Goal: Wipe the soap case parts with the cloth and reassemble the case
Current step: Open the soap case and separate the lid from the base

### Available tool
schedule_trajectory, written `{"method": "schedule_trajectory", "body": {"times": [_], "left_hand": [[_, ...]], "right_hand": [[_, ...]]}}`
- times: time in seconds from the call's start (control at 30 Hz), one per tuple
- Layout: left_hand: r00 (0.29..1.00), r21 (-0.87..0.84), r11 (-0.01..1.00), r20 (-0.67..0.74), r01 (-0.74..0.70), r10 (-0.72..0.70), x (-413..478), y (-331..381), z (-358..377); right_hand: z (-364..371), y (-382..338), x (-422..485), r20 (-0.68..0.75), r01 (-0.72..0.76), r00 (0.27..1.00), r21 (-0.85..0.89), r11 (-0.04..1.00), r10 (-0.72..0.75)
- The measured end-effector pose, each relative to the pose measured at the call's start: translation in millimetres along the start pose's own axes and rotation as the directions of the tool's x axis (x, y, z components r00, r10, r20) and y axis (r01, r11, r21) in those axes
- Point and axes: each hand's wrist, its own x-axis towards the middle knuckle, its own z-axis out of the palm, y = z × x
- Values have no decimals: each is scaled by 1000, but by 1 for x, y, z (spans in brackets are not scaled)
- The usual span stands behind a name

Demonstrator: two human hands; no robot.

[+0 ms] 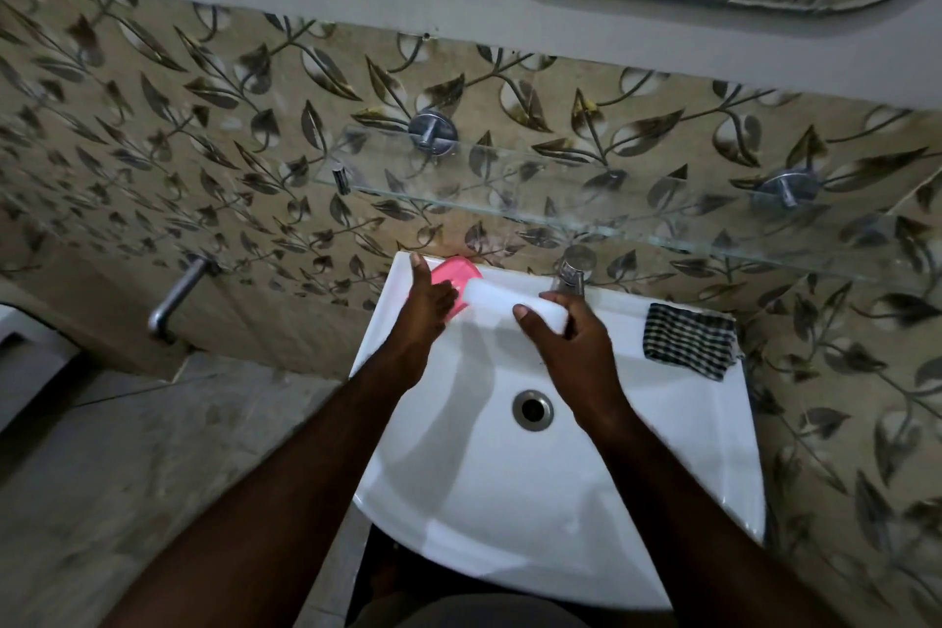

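On the sink's [637, 474] back-left corner, the left hand [425, 306] holds the pink part [451, 270] between thumb and fingers. Overlapping it, the white part [509, 296] is gripped by the right hand [571, 357]. The cloth [688, 339] lies apart on the right rim, in neither hand. The case is not yet closed, and whether the parts have been wiped cannot be told.

Bare forearms [306, 449], bare left hand [425, 306], bare right hand [571, 347]

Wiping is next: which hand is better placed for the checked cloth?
Probably right: though gripping the white plastic case part, the right hand is nearer the black-and-white checked cloth on the sink's rim; the left hand holds the pink plastic part.
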Motion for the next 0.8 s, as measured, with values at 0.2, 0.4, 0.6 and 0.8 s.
{"method": "schedule_trajectory", "body": {"times": [0.2,0.4,0.6,0.8], "left_hand": [[986,82,993,141,80,-91,-1,1,2],[982,184,982,178,29,-62,-2,4,4],[922,253,965,386,-71,-34,-16,1,11],[887,-160,946,419,282,-194,-26,-11,30]], "right_hand": [[-7,4,-1,-28,-51,998,55,997,53],[-11,2,-3,127,-57,989,-111,992,71],[-22,-9,0,187,-268,946,-7,963,265],[-44,-13,-1,193,-242,957,120,963,216]]}}
